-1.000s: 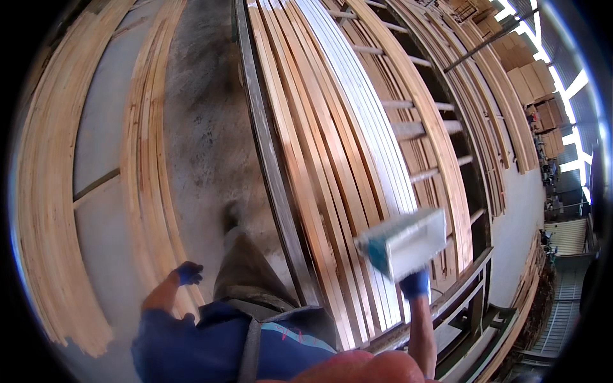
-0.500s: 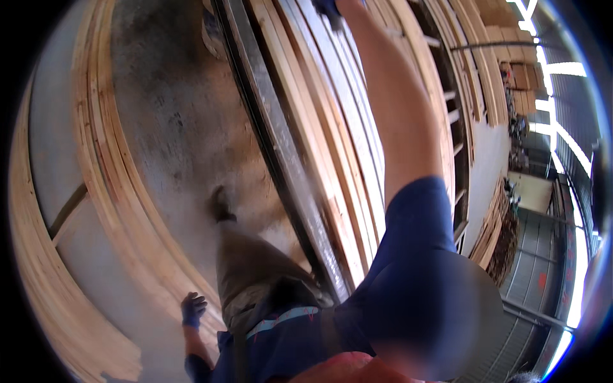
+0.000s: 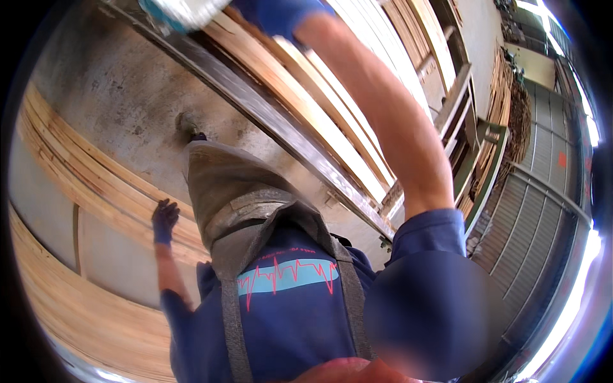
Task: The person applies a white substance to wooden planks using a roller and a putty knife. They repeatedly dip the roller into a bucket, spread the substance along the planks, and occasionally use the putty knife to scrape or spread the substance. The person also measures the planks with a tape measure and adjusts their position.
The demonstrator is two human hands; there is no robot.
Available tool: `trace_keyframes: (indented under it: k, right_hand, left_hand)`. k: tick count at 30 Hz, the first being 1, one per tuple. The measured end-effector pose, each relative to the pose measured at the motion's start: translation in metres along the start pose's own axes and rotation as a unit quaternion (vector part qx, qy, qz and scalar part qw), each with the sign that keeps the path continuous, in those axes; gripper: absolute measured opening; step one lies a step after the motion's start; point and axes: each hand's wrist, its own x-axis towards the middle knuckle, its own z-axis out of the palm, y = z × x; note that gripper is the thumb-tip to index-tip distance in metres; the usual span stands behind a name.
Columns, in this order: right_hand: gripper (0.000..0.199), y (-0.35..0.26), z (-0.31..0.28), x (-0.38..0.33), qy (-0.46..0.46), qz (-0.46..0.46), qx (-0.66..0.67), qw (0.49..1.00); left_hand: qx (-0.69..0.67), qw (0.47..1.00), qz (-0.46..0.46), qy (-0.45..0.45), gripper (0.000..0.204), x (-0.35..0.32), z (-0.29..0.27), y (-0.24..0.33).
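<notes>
Right grip (image 3: 278, 15): closure not determinable; white block (image 3: 188, 11) just left of it could strike boards (image 3: 295, 107) if swung low; left grip (image 3: 166, 218) released.

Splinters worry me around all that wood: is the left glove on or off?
On: the dark glove covers the left hand to the wrist, and bare forearm shows beyond it.

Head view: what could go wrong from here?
The white-and-teal tool at the right hand overlaps the dark rail in view; carried low, it might knock it. The left hand appears close to boards on the left, so it could brush them.
</notes>
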Motion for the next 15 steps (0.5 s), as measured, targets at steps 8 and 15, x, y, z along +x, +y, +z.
trace_keyframes:
  k: [8, 15]
  right_hand:
    - [0.025, 0.128, -0.057, -0.465, -0.029, 0.047, -0.006, 0.998]
    - [0.024, 0.190, -0.093, -0.675, -0.058, 0.120, -0.153, 0.979]
  left_hand:
    - [0.197, 0.978, 0.043, 0.047, 0.035, -0.050, 0.088, -0.030]
    - [0.268, 0.963, 0.019, 0.004, 0.033, -0.059, 0.099, -0.048]
